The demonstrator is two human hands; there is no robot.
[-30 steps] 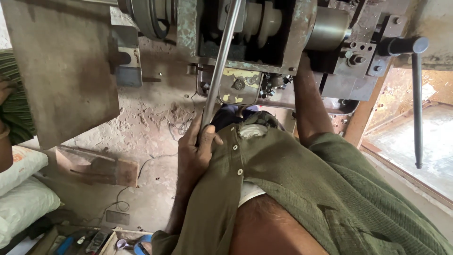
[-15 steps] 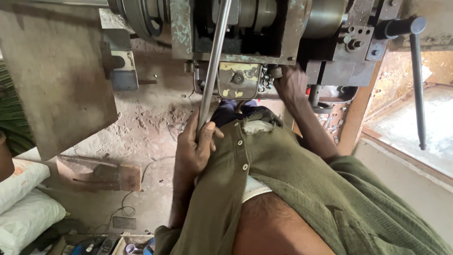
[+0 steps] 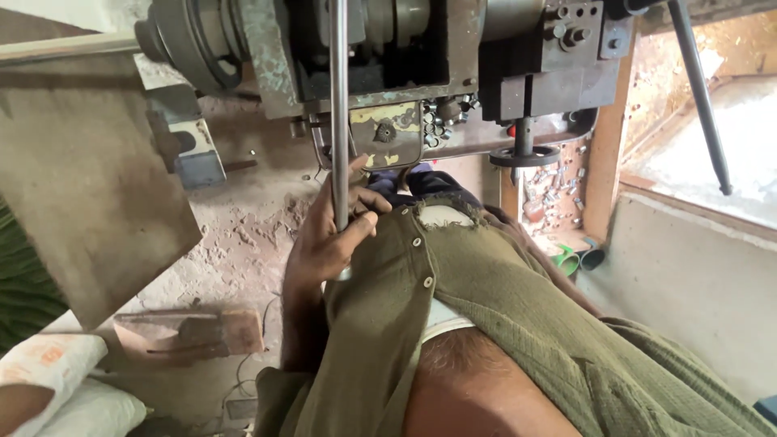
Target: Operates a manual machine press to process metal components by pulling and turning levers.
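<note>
Far left: grey metal plate (image 3: 89, 194), brick (image 3: 190, 332) on floor near it. My left hand (image 3: 332, 235) now higher than a second ago, grip clamped round steel rod (image 3: 338, 105), which stands upright into machine (image 3: 405, 65) at centre. My right hand, earlier up at machine, gone from view; grip state unknown. Far right: long lever (image 3: 700, 97).

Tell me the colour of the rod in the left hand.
Bare silver-grey metal rod, gripped by the left hand; head view.

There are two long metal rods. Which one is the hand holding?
The shiny upright rod in the middle, gripped by the left hand. The dark slanted rod at the right hangs untouched.
</note>
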